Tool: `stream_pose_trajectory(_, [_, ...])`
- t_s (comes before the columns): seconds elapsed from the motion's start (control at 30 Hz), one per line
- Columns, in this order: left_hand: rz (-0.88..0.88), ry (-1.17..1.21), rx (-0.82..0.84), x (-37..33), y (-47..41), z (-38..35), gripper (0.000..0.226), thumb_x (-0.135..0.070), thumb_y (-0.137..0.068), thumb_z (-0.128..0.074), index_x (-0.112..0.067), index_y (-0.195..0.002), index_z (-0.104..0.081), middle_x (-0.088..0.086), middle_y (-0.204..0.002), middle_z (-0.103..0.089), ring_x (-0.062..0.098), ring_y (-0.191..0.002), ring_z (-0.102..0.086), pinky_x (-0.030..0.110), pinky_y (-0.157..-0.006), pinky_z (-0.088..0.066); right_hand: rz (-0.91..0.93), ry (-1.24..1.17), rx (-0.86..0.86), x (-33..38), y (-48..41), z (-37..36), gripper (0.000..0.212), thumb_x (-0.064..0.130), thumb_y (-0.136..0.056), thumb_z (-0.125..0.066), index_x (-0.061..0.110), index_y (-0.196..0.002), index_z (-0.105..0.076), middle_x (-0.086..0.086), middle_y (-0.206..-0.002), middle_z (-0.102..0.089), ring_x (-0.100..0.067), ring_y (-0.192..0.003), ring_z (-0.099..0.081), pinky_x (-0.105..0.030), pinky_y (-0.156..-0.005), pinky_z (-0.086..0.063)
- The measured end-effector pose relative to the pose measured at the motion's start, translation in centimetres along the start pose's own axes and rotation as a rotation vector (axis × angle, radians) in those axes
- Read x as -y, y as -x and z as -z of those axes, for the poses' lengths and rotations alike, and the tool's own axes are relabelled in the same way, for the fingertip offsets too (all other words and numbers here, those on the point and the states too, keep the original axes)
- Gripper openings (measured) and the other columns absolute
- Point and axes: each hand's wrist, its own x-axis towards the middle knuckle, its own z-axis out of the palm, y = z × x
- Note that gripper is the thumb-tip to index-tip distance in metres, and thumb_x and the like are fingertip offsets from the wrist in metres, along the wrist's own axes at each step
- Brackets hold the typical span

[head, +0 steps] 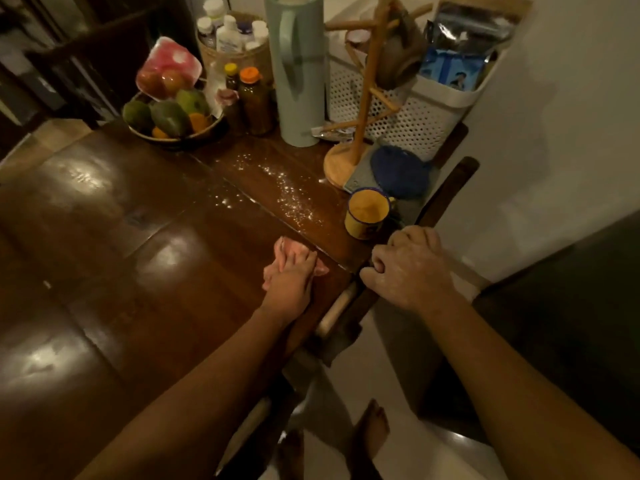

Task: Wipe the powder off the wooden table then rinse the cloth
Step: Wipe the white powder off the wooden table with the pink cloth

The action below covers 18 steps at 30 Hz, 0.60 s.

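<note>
Left hand (294, 275) lies flat with straight fingers, pressing the pink cloth (287, 249) onto the wooden table (138, 237) at centre frame; white powder (294, 199) is scattered just above it, beside a yellow mug (367, 213). Right hand (408, 268) sits curled at the table's edge, whether gripping I cannot tell

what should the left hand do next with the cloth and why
Probably slide the pink cloth forward under the left hand into the white powder. It lies scattered on the wooden table just beyond the cloth, left of the yellow mug, so wiping looks unfinished.
</note>
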Motion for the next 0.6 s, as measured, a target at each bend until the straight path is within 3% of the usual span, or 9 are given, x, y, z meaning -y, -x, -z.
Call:
stream_pose_trajectory(0.07, [-0.042,-0.033,0.043,-2.4,-2.9,-0.8,0.057,-0.025,-0.102,-0.040,-0.021,-0.156,-0.023,0.005,-0.164,-0.018,0.035,-0.151,0.005,0.059,-0.119,-0.014,0.020,0.057,0.000,0.0,-0.6,-0.1,0.059,0.061,-0.084,-0.025,0.025,-0.093,-0.071,-0.008,-0.101,-0.061,-0.031,-0.111,-0.046,-0.045,-0.103,-0.024])
stream_pose_trajectory(0.2, [-0.260,-0.091,0.068,-3.1,-3.4,-2.6,0.053,-0.033,-0.096,-0.036,-0.026,-0.149,-0.039,0.003,-0.161,-0.027,0.034,-0.151,0.011,0.062,-0.118,-0.012,0.095,0.112,0.049,-0.9,-1.8,-0.5,0.059,0.059,-0.091,-0.033,0.019,-0.106,-0.074,-0.011,-0.111,-0.066,-0.035,-0.119,-0.046,-0.050,-0.110,-0.021])
stream_pose_trajectory(0.33, [-0.466,-0.038,0.138,0.4,2.4,-1.3,0.051,-0.003,-0.087,-0.059,-0.031,-0.130,-0.061,-0.013,-0.156,-0.037,0.020,-0.153,-0.009,0.054,-0.120,-0.017,0.153,0.071,0.022,-1.3,-2.2,-0.3,0.071,0.060,-0.083,-0.019,0.019,-0.097,-0.075,-0.009,-0.100,-0.069,-0.033,-0.108,-0.053,-0.051,-0.108,-0.025])
stream_pose_trajectory(0.47, [-0.334,0.022,0.188,4.4,10.2,1.9,0.065,0.003,-0.076,-0.062,-0.046,-0.119,-0.064,-0.027,-0.140,-0.049,0.014,-0.144,-0.032,0.051,-0.112,-0.034,0.217,0.037,0.101,-1.6,-3.0,0.2,0.044,0.054,-0.089,-0.037,0.022,-0.083,-0.066,-0.002,-0.084,-0.063,-0.026,-0.093,-0.055,-0.047,-0.093,-0.030])
stream_pose_trajectory(0.6, [-0.172,0.096,0.221,6.9,16.6,3.6,0.071,0.004,-0.066,-0.059,-0.046,-0.116,-0.067,-0.028,-0.135,-0.054,0.009,-0.142,-0.037,0.049,-0.120,-0.019,0.308,0.061,0.126,-1.4,-3.8,-0.3,0.039,0.053,-0.089,-0.039,0.023,-0.079,-0.062,0.004,-0.078,-0.061,-0.020,-0.079,-0.056,-0.041,-0.083,-0.034])
